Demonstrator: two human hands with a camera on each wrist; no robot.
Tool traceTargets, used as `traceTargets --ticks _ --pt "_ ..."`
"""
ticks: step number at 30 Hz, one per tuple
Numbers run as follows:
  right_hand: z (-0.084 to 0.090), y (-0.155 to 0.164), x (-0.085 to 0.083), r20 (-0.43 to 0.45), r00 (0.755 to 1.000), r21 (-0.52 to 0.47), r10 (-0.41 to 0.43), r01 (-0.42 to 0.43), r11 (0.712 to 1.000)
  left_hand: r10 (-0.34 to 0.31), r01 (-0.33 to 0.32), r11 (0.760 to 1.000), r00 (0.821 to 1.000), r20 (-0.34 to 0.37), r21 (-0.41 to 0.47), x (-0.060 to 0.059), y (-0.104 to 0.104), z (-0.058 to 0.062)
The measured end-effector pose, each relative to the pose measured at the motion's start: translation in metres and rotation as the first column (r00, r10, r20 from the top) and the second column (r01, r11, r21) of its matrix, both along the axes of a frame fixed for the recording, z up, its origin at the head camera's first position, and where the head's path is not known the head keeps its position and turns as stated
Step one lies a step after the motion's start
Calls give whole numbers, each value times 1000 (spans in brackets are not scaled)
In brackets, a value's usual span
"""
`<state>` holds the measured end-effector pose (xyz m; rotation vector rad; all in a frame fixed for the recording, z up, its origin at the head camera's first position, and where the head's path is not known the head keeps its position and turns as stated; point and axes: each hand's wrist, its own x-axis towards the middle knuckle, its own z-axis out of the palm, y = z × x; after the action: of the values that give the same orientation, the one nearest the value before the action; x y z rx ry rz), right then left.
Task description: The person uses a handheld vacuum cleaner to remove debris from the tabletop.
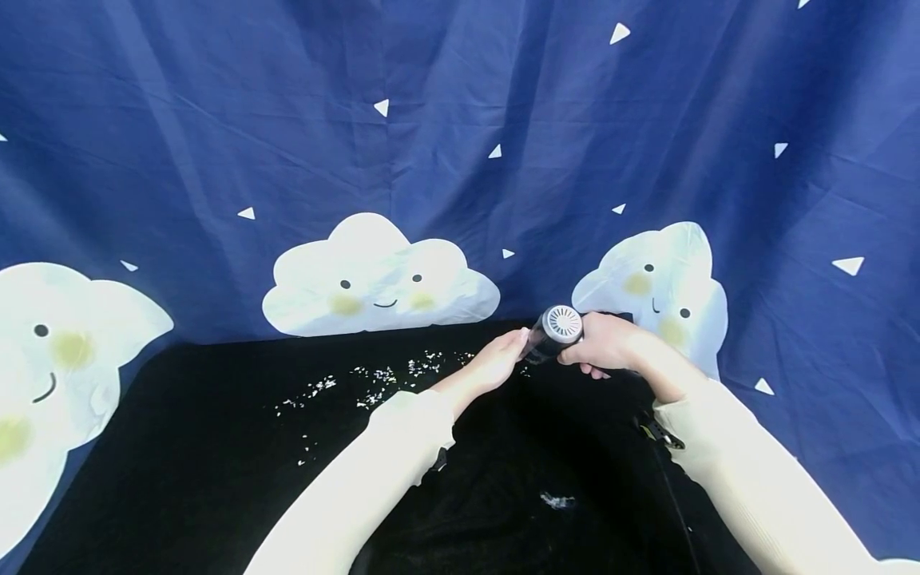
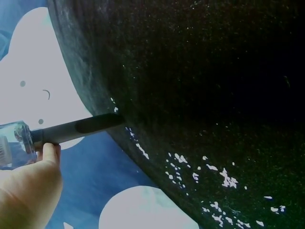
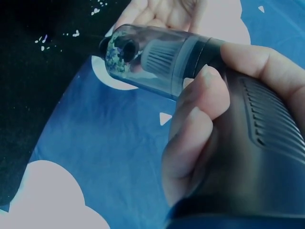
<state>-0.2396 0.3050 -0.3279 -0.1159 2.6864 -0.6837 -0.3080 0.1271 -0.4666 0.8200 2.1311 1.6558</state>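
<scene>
A dark handheld vacuum cleaner [image 1: 552, 339] with a round vented silver end is held over the far edge of a black surface. My right hand [image 1: 607, 343] grips its body, fingers curled around it in the right wrist view. Through its clear dust cup [image 3: 143, 59], small bits and a pleated filter show. My left hand [image 1: 496, 361] holds the front of the vacuum, fingertips against the base of the long flat nozzle [image 2: 78, 130]; part of its grasp is hidden. In the left wrist view the nozzle's tip meets the black surface close to white scraps [image 2: 138, 143].
Small white scraps [image 1: 384, 375] lie scattered across the far left of the black surface [image 1: 216, 447]. A whitish smear [image 1: 557, 501] lies nearer. Blue fabric [image 1: 446, 160] printed with smiling clouds hangs behind and around the surface.
</scene>
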Motion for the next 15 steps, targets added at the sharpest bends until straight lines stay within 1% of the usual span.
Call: traceTargets --ticks 9,15 --pt "2 5 5 26 1000 -26 -3 4 1000 -17 17 1000 1000 2 -20 5 3 1" --pt "3 9 7 45 999 -13 -13 14 1000 -7 7 999 1000 6 -48 8 6 1"
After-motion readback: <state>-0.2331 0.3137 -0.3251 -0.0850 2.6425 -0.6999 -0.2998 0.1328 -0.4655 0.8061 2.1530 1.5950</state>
